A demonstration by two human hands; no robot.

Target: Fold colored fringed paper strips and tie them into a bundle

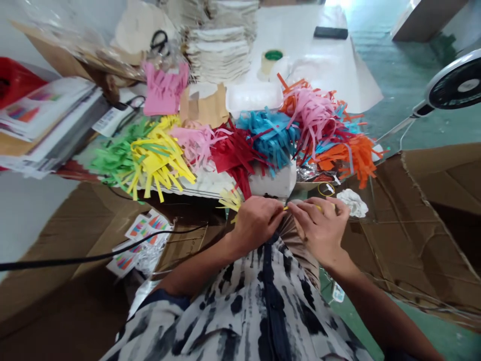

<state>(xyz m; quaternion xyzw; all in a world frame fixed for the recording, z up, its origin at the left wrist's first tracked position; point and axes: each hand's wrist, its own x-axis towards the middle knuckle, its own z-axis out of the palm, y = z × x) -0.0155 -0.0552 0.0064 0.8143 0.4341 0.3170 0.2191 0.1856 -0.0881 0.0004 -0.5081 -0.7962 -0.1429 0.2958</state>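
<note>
A yellow paper tassel (230,199) is in my hands in front of my body, its fringed strips fanning out to the left. My left hand (258,220) is closed around it. A thin yellow length shows between the two hands. The fingers of my right hand (322,228) pinch that side, and a bit of yellow shows among them. Just beyond, on the table, lie fringed paper tassels in piles: green (118,150), yellow (160,163), pink (195,144), dark red (236,153), blue (268,135) and orange (356,156).
Behind the piles are a white tray (254,98), a tape roll (272,62), black-handled scissors (159,41) and stacked pale paper (219,52). A fan (456,82) stands at right. Open cardboard boxes (424,225) flank me, and a black cable (93,259) crosses at left.
</note>
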